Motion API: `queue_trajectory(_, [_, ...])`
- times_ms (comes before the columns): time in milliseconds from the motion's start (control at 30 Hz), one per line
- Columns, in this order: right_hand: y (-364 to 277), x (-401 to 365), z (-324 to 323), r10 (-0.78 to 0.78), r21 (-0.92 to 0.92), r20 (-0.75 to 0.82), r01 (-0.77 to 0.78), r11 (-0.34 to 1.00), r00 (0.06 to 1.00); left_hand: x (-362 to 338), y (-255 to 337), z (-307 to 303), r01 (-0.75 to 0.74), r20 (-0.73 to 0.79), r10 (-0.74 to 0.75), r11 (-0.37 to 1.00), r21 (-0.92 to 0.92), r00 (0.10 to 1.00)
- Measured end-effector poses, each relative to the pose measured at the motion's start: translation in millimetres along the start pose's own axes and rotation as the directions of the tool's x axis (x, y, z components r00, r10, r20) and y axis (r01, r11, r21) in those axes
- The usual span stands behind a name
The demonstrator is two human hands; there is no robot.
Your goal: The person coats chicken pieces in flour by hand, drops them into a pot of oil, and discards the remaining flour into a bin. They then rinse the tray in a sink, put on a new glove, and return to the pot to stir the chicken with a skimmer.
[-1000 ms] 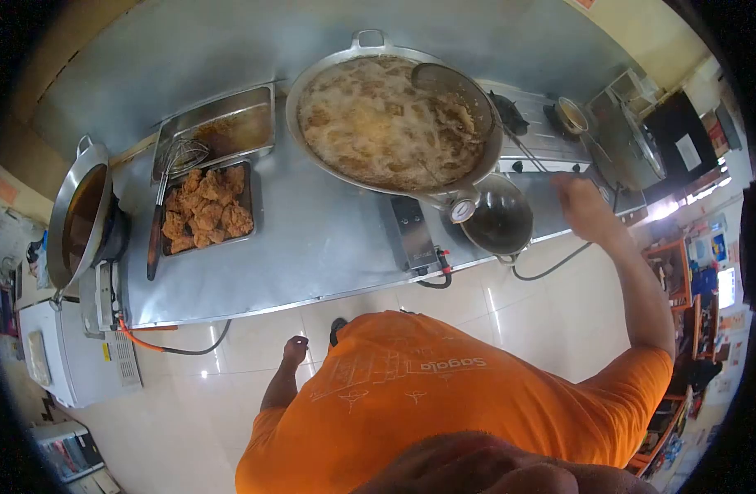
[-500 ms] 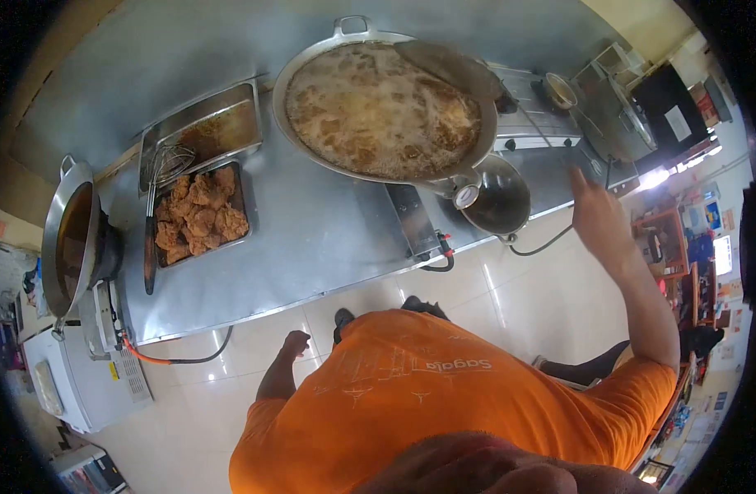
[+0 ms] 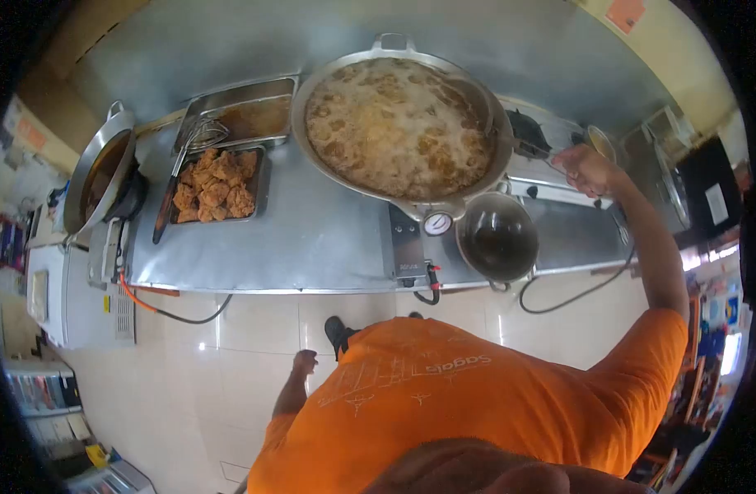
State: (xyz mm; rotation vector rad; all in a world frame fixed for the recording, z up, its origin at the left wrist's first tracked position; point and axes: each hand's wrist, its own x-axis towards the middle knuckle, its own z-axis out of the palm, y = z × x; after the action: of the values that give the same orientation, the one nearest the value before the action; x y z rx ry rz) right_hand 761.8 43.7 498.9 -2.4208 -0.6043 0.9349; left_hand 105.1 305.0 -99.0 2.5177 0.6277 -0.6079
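My right hand (image 3: 590,170) is wrapped round the thin handle of a skimmer (image 3: 533,149) at the right rim of a large wok (image 3: 310,156). The skimmer's head is partly in the bubbling oil and hard to make out. Pieces of food (image 3: 378,132) lie in the foamy oil. Low at my left side, away from the counter, my left hand (image 3: 305,361) hangs with its fingers curled and nothing visible in it. Browned fried pieces (image 3: 215,185) fill a metal tray left of the wok.
A wire whisk (image 3: 201,136) rests across an oily tray (image 3: 259,89). Another wok (image 3: 95,148) of dark liquid stands far left. A smaller dark pan (image 3: 497,239) and a dial gauge (image 3: 437,222) are at the counter's front. A hose (image 3: 571,306) hangs below the front edge.
My right hand has reached forward to the skimmer's handle and taken hold of it. The skimmer's head has gone lower into the oil. The view has shifted and turned.
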Motion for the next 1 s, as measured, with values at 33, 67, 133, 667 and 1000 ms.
queue_trajectory(33, [2, 8, -9, 0.018, -0.021, 0.030, -0.018, 1.000, 0.999, -20, 51, -29, 0.429, 0.216, -0.376, 0.704, -0.565, 0.901])
queue_trajectory(67, [1, 17, -10, 0.004, -0.036, 0.053, -0.003, 0.999, 0.999, -23, 58, -6, 0.224, 0.188, -0.184, 0.949, -0.222, 0.965])
queue_trajectory(133, [16, 49, -15, -0.057, 0.015, 0.160, 0.055, 0.998, 0.985, -30, 75, 43, -0.122, 0.110, 0.098, 0.963, 0.240, 0.989])
queue_trajectory(667, [49, 85, -26, -0.311, 0.433, 0.255, 0.179, 0.883, 0.916, -67, 171, 62, 0.303, -0.055, -0.396, 0.777, -0.552, 0.916])
queue_trajectory(1000, [57, 0, -33, -0.208, 0.437, 0.076, 0.155, 0.886, 0.975, -50, 157, 28, 0.316, 0.014, -0.414, 0.671, -0.670, 0.910])
